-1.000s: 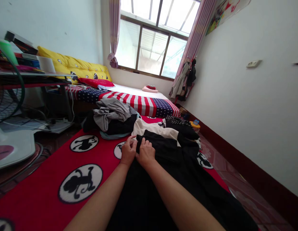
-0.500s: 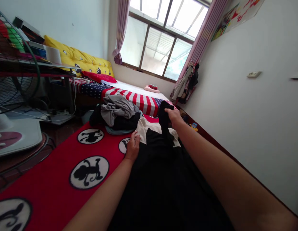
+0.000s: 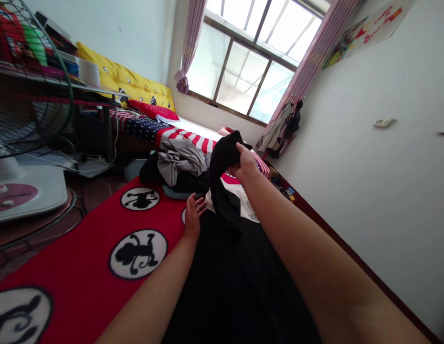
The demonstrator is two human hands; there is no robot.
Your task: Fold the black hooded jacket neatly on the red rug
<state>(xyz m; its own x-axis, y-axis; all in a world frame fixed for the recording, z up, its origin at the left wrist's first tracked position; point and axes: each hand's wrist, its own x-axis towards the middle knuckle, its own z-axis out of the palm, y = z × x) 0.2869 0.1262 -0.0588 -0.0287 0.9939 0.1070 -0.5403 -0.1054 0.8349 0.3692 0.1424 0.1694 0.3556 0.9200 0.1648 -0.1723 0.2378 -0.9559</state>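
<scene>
The grip of the right hand (image 3: 245, 164) was clamped on a raised sleeve (image 3: 221, 157) of the black-and-white garment (image 3: 239, 277) on the red blanket (image 3: 89, 267); the left hand (image 3: 194, 215), unclasped, was beside the garment.

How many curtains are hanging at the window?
2: the tied curtain left of the window, and the other curtain right of it. More could be outside the picture.
</scene>
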